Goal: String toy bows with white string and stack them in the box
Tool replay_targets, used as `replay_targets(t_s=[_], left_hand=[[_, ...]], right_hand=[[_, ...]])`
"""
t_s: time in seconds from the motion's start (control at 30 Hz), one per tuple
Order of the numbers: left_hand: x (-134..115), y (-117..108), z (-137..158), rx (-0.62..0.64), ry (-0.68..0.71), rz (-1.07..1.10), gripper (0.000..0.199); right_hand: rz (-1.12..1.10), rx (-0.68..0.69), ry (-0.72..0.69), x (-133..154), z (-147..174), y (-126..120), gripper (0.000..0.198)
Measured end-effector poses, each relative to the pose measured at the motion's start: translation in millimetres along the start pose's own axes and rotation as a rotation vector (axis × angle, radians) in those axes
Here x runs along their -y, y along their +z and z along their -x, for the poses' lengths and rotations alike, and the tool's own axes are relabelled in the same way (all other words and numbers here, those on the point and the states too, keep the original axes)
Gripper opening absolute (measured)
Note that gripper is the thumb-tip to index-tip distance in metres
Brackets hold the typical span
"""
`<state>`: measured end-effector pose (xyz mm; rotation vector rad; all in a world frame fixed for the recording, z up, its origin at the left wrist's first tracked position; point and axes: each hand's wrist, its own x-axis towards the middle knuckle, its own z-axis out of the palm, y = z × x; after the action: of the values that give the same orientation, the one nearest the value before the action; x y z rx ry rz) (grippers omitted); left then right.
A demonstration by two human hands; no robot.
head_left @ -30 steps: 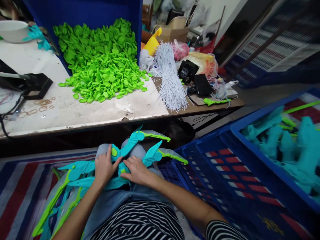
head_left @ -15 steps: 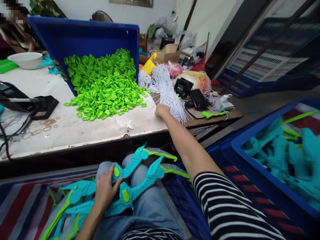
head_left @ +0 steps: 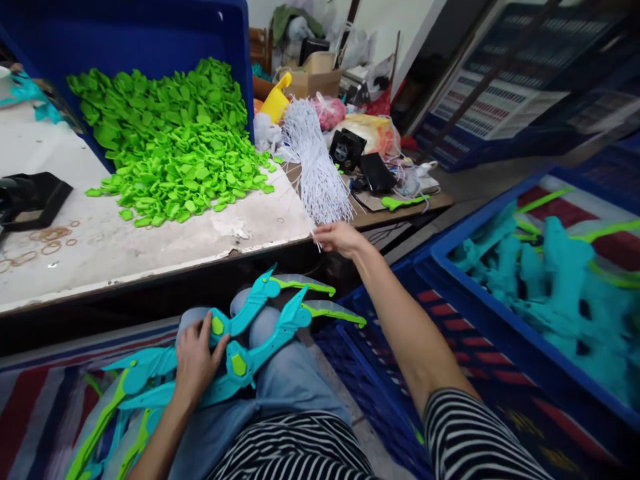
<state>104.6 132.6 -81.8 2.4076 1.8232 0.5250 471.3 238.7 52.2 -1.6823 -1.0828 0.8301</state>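
Note:
On my lap, two long turquoise plastic toy pieces with green panels and thin green-and-clear arms lie side by side. My left hand is closed on the upper turquoise toy piece, thumb and fingers by its green panel. The lower turquoise toy piece rests just beneath that thumb. At the table's front edge my right hand pinches a thin white tie; whether it is one strand or a few I cannot tell. Just behind those fingers lies a large bundle of white ties.
A tipped blue bin spills small green plastic pieces onto the white table. Rubber bands lie at left. A blue crate of turquoise parts stands at right. More turquoise parts lie on striped cloth at my left.
My right hand has drawn back from the bundle toward me, with a thin white tie now between its fingers. My left hand stays on the toy piece. The view has shifted right and down.

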Motion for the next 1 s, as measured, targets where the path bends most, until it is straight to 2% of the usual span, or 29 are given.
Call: replay_targets(t_s=[0.07,0.13,0.2,0.27,0.33,0.43,0.53,0.6,0.67,0.73,1.0], left_hand=[[2.2,-4.9,-3.0,-0.081,0.046,0.037,0.053],[-3.3,-14.8,-6.7,-0.161,0.056,0.081,0.046],[-20.6,-27.3,-9.9,-0.225,0.052,0.147,0.036],[-49.8,-37.1,-10.9,-0.22,0.087,0.271,0.027],[-86.9,-39.3,-8.4,-0.091,0.167,0.466,0.022],[-143.4,-23.5,0.0,0.32,0.224,0.756,0.022],[-186.2,9.3,6.1,0.728,0.107,0.888,0.02],[-204.5,32.5,5.6,0.911,-0.066,0.947,0.016],[-216.4,51.4,2.4,1.014,-0.246,0.999,0.015],[-224.7,64.2,-1.8,1.056,-0.354,1.031,0.013],[-250.9,80.8,-7.8,1.146,-0.477,1.151,0.019]], right_hand=[[-0.018,0.178,0.124,-22.2,51.8,-16.0,0.024],[-0.048,0.287,0.22,-46.0,103.2,-34.0,0.024],[-0.036,0.24,0.264,-69.1,147.6,-51.0,0.024],[0.039,0.065,0.241,-89.9,181.0,-63.3,0.023],[0.139,-0.14,0.181,-106.9,202.4,-69.2,0.024],[0.28,-0.367,0.101,-125.2,216.2,-68.6,0.025],[0.334,-0.438,0.066,-136.8,218.1,-64.1,0.025],[0.321,-0.429,0.068,-141.9,217.5,-62.0,0.026],[0.305,-0.412,0.076,-145.9,217.4,-61.3,0.027],[0.298,-0.398,0.082,-149.5,218.0,-61.0,0.026],[0.295,-0.399,0.097,-163.6,219.5,-56.5,0.024]])
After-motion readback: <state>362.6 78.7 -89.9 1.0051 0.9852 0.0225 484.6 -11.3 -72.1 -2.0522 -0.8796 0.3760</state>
